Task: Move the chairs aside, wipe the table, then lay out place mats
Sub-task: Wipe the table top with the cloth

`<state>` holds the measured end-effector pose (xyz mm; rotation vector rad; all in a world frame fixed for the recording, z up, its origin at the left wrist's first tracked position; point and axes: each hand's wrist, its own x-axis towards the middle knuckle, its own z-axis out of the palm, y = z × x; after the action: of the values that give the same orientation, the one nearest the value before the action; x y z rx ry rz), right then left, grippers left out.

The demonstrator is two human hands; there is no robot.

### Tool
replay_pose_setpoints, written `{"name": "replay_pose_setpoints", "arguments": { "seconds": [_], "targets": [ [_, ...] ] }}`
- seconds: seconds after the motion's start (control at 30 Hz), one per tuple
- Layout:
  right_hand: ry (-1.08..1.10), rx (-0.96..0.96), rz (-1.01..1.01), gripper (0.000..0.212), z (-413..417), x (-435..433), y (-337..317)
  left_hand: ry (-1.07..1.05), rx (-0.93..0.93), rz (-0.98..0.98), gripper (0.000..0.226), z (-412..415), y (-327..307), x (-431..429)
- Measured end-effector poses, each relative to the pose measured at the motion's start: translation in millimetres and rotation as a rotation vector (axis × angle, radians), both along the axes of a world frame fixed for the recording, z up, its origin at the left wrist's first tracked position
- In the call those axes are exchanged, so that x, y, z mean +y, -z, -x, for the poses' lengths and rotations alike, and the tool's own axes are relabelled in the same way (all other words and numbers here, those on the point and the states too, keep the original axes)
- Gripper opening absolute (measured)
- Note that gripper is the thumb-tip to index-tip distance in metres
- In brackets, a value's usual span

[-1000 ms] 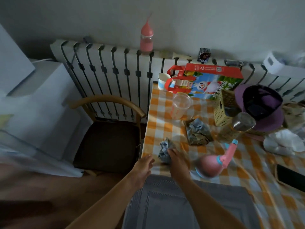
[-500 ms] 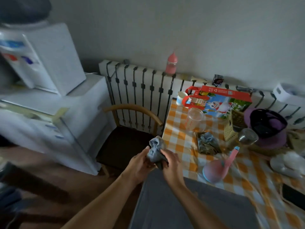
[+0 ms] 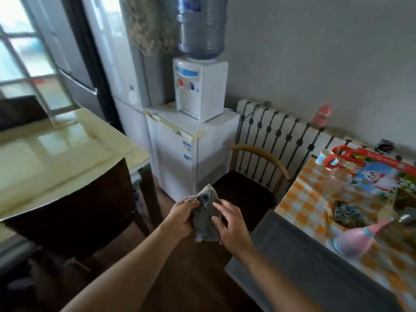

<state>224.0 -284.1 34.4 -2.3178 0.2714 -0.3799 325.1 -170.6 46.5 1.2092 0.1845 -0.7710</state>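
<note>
Grey soft cloth [image 3: 206, 216] is off the orange and white checked table [image 3: 299, 199] now. A second ago it lay there in a lump. Now I hold it up over the dark wood floor [image 3: 191, 278], between the two tables. My left hand [image 3: 180, 218] grips its top corner and my right hand [image 3: 231, 224] pinches its side. The view has swung left too.

I think wiping comes next, and the big shiny cream table [image 3: 56, 154] looks like the one to wipe. A dark brown chair [image 3: 74, 210] is tucked against its near edge, so that may need moving first.

By the wall stands a white low cabinet [image 3: 191, 149] with a white water cooler [image 3: 200, 91] on top. A wooden chair with a curved back [image 3: 258, 152] sits by the checked table. A flat grey mat [image 3: 304, 255] lies on that table's near end, with a pink spray bottle [image 3: 355, 237] beside it.
</note>
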Motion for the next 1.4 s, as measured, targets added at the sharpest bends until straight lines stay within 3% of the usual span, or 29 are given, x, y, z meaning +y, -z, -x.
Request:
{"name": "replay_pose_setpoints", "arguments": {
  "seconds": [0.27, 0.47, 0.73, 1.1, 1.4],
  "targets": [
    [-0.427, 0.047, 0.018, 0.089, -37, 176, -15, -0.258, -0.083, 0.045, 0.015, 5, -24, 186],
    [-0.517, 0.011, 0.043, 0.071, -64, 356, -18, -0.348, -0.077, 0.142, 0.024, 13, -39, 380],
    [-0.715, 0.005, -0.012, 0.062, -77, 595, -23, -0.517, -0.096, 0.128, 0.034, 29, -43, 630],
    [-0.909, -0.031, 0.049, 0.065, -127, 764, -33, -0.716, -0.144, 0.197, 0.047, 7, -44, 802],
    [-0.878, 0.058, -0.092, 0.045, -236, 879, -5, -0.879, -0.100, 0.051, 0.043, -77, -19, 926]
  ]
}}
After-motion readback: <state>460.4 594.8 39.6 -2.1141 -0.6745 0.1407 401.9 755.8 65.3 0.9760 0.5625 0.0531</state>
